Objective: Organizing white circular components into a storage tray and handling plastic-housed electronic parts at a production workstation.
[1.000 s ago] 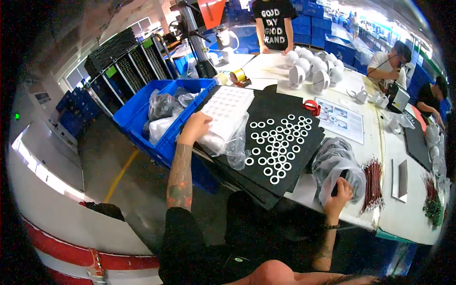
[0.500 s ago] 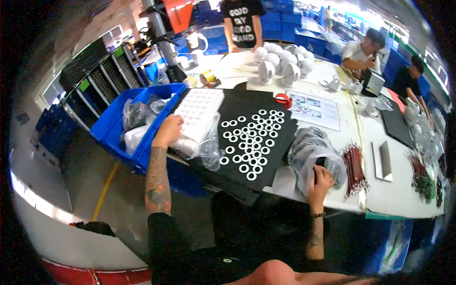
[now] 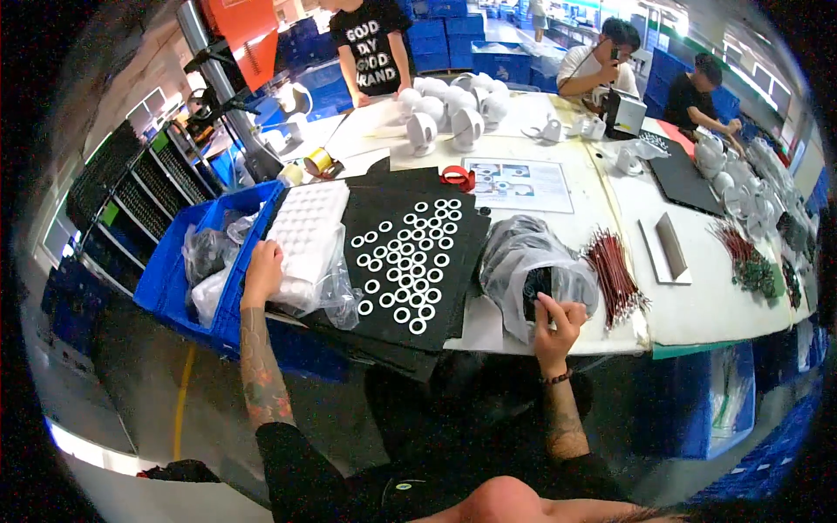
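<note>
My left hand (image 3: 263, 270) is closed, with curled fingers, at the left edge of a white dimpled tray (image 3: 307, 222) beside the blue bin (image 3: 166, 270). What it holds, if anything, is hidden. My right hand (image 3: 560, 327) pinches a black piece (image 3: 536, 288) at the mouth of a clear plastic bag (image 3: 506, 261); the fingers hide part of the piece. Between my hands, many white rings (image 3: 410, 257) lie spread over a black mat (image 3: 458, 235). Crumpled clear plastic (image 3: 336, 292) lies between the tray and the rings.
Bundled dark-red wires (image 3: 615, 279) and an angled metal bracket (image 3: 670, 248) lie to the right. A red tape roll (image 3: 458, 179) and a printed sheet (image 3: 523, 185) lie beyond the mat. White round housings (image 3: 453, 109) stand farther back, where several people work.
The view has swung to the right, so the table appears shifted left. My right hand has shifted slightly at the bag mouth, showing more of the black piece. My left hand stays beside the tray.
</note>
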{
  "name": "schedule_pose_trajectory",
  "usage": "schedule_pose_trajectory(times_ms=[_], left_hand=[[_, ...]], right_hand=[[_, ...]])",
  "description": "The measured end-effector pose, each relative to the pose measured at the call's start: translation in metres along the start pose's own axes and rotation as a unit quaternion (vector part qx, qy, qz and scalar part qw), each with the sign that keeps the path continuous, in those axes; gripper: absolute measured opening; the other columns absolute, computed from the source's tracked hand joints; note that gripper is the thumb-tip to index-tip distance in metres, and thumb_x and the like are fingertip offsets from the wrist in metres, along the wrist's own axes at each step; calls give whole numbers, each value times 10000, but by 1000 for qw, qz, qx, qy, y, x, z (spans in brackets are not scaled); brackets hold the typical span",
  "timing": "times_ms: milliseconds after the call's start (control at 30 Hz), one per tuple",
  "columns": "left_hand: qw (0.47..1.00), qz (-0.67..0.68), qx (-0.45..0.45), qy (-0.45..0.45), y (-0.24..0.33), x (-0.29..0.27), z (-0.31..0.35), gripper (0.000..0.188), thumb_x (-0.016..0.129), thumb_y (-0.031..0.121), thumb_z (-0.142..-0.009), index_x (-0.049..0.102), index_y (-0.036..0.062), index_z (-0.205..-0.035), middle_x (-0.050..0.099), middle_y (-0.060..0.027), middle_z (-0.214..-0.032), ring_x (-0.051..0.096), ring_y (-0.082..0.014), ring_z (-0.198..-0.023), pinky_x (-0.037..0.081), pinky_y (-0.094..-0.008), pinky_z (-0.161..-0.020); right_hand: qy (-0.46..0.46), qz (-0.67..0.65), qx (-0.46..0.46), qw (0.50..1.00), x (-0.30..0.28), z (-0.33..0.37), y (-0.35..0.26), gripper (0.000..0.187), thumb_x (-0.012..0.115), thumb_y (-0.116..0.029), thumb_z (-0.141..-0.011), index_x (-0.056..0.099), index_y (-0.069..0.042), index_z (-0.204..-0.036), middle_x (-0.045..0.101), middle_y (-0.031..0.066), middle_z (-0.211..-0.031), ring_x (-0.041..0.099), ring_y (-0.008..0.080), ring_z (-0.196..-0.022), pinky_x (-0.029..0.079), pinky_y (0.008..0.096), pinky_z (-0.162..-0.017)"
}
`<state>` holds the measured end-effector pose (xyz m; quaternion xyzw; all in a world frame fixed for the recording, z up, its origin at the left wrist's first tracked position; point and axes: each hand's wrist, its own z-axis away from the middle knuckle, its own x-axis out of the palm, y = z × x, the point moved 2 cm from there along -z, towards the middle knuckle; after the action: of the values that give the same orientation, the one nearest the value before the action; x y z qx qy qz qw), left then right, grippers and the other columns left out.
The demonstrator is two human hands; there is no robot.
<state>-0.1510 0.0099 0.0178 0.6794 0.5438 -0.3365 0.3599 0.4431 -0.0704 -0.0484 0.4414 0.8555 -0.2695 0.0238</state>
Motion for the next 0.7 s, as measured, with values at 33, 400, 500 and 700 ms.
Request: schedule_pose_trajectory(times_ms=[33, 400, 500, 700], left_hand=[[998, -16, 34, 47, 8, 3, 1, 93, 591, 89, -924, 547, 7, -919, 584, -210, -912, 571, -417, -903, 454, -490, -783], [857, 172, -196, 444, 126, 81, 80, 284, 549, 138, -1065, 581, -84, -1239, 636, -192, -1190, 625, -299, -1029, 488, -381, -972], [820, 452, -177, 303, 222, 57, 120, 159, 567, 132, -1052, 633, -11, -1075, 620, -73, -924, 551, -154, -808, 466, -288, -776], [816, 574, -45, 45, 336, 92, 165, 61, 646, -33, -903, 661, -9, -957, 669, -136, -1044, 645, -239, -927, 528, -326, -803]], right_hand=[[2, -24, 2, 1000, -1, 4, 6, 242, 787, -21, -829, 776, -124, -1047, 588, 37, -838, 508, 222, -773, 393, 356, -788], [80, -114, 19, 990, 33, 61, 99, 161, 713, 29, -896, 666, -16, -1043, 655, 109, -913, 589, 239, -757, 494, 349, -722], [103, -146, 105, 978, 54, 94, 48, 233, 779, 30, -854, 666, -15, -1052, 687, 96, -937, 639, 197, -776, 541, 323, -752], [-208, -323, 142, 912, 43, 105, -56, 291, 817, -28, -829, 735, -7, -1108, 723, 111, -881, 690, 206, -730, 546, 308, -661]])
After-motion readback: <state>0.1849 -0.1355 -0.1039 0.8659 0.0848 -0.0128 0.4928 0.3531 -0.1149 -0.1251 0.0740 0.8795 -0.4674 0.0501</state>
